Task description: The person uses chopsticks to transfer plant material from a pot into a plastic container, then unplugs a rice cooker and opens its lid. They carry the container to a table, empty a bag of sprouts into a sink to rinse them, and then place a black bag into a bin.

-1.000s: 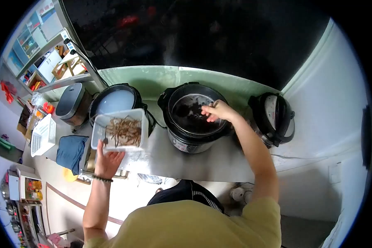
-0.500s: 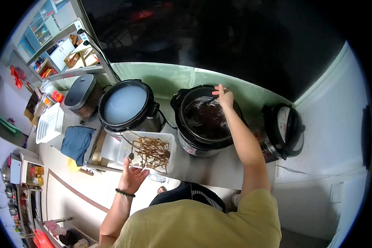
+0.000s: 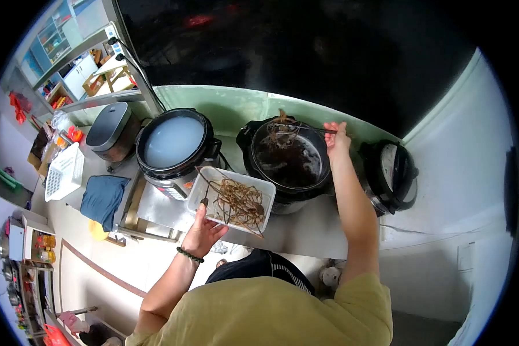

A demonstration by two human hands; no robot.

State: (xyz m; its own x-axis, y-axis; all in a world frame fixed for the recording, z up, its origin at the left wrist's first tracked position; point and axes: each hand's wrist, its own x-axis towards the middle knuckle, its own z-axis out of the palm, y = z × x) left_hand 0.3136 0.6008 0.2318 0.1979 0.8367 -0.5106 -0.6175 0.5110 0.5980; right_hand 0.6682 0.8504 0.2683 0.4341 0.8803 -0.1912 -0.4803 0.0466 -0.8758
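My left hand (image 3: 203, 233) grips the near left edge of a clear plastic container (image 3: 269, 193), its thumb on the rim. Tangled brown, stringy strips (image 3: 239, 202) fill it, and a few long ones stick out over the rim. My right hand (image 3: 338, 139) is closed around dark chopsticks (image 3: 312, 128), which point left over an open cooker pot (image 3: 245, 151). At their far end hangs a wet brown clump of strands (image 3: 282, 131), above the pot's back left rim. Dark liquid (image 3: 288, 164) with pale foam sits in the pot. The container is tilted beside the pot's front left side.
A second open cooker (image 3: 176, 141) with cloudy whitish liquid stands to the left. A black cooker (image 3: 392, 179) is at the right by the wall. Further left are a grey lidded appliance (image 3: 112, 132), a white basket (image 3: 65, 173) and a dark cloth (image 3: 105, 199).
My right hand has moved right and the chopsticks now carry a brown clump up out of the liquid. My left hand has brought the container right, closer to the pot.
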